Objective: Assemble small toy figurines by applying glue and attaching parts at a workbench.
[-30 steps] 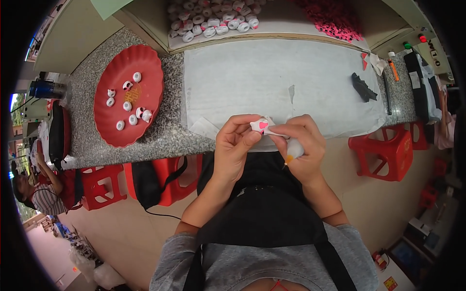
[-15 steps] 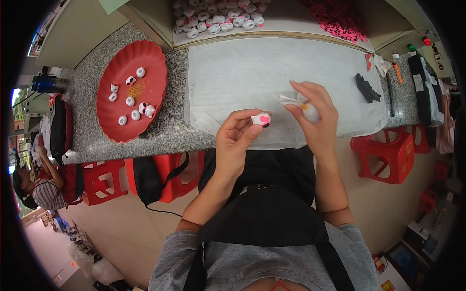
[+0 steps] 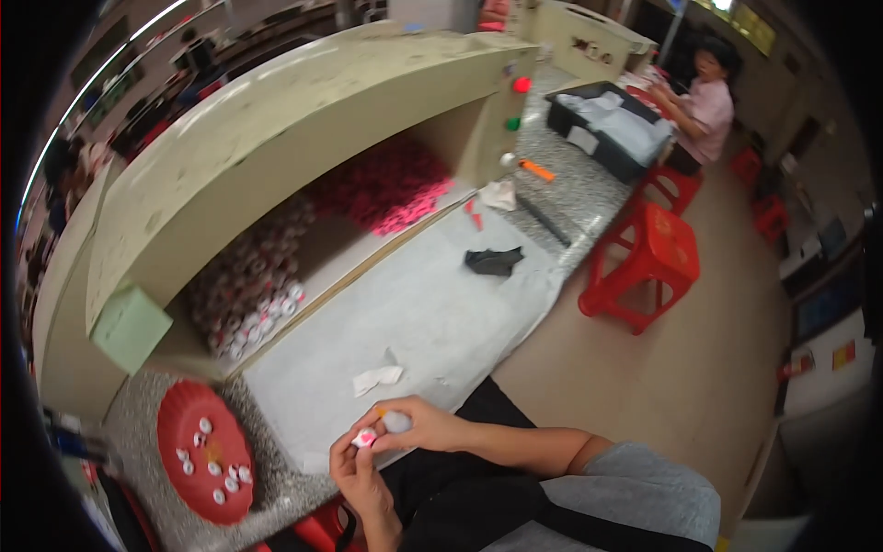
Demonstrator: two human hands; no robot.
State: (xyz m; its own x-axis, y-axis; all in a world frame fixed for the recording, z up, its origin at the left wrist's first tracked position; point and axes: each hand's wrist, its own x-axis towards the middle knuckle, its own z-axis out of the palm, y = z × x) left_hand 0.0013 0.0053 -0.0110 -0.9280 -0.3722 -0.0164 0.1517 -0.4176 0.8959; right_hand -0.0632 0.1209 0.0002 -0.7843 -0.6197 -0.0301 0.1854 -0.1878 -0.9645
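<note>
My left hand (image 3: 361, 477) is closed on a small white bead-like piece (image 3: 364, 439) with a pink patch, pinched at the fingertips. Right beside it, my right hand (image 3: 430, 427) grips a small translucent squeeze bottle (image 3: 396, 421) with a yellow-orange tip. The bottle's tip is close to the piece; whether they touch I cannot tell. Just beyond both hands, a crumpled white tissue (image 3: 375, 380) lies on the white sheet (image 3: 414, 313) covering the worktop. To the left, a red scalloped plate (image 3: 175, 405) carries several similar white pieces.
A shelf behind the sheet holds heaps of white pieces (image 3: 253, 308) and pink pieces (image 3: 405, 184). Toward the right lie a black cloth scrap (image 3: 494, 261), an orange pen-like tool (image 3: 536, 170) and a black bin (image 3: 607, 152). A red stool (image 3: 658, 244) stands nearby; another person (image 3: 708, 110) sits beyond.
The head view has swung to the right. The tissue my right hand held now lies on the sheet. My right hand has brought the bottle over to the piece in my left hand.
</note>
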